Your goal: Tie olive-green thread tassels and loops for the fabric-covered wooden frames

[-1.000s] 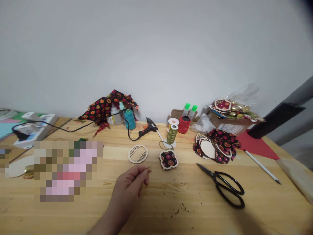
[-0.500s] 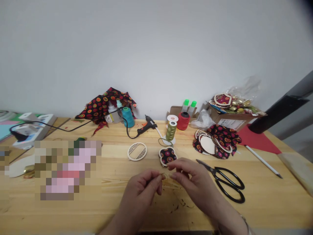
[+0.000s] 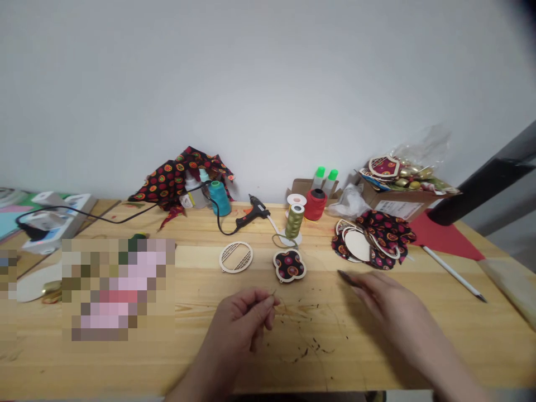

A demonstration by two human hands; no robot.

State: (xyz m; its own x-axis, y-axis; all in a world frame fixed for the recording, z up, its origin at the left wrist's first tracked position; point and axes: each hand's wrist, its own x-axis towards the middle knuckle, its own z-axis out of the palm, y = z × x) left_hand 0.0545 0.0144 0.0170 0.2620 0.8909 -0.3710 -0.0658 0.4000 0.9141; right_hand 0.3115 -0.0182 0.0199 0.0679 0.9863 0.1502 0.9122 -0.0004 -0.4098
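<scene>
My left hand (image 3: 243,318) rests low on the wooden table (image 3: 439,335), fingertips pinched on a thin olive thread (image 3: 280,301) that curls away to the right. My right hand (image 3: 389,304) lies to the right, fingers stretched out over the black scissors (image 3: 344,276), of which only the blade tip shows. Just beyond my hands lie a fabric-covered clover-shaped piece (image 3: 289,266) and a round wooden cut-out disc (image 3: 236,257). An olive thread spool (image 3: 295,221) stands behind them.
At the back stand a hot glue gun (image 3: 252,214) with its black cord, a teal spool (image 3: 219,198), a red spool (image 3: 315,204), patterned cloth (image 3: 180,173), green-capped bottles and a cardboard box (image 3: 397,201). A stack of fabric pieces (image 3: 372,240), red paper and a pencil (image 3: 454,273) lie right.
My right hand has left the thread near my left hand and moved right onto the scissors. My left hand keeps its pinch.
</scene>
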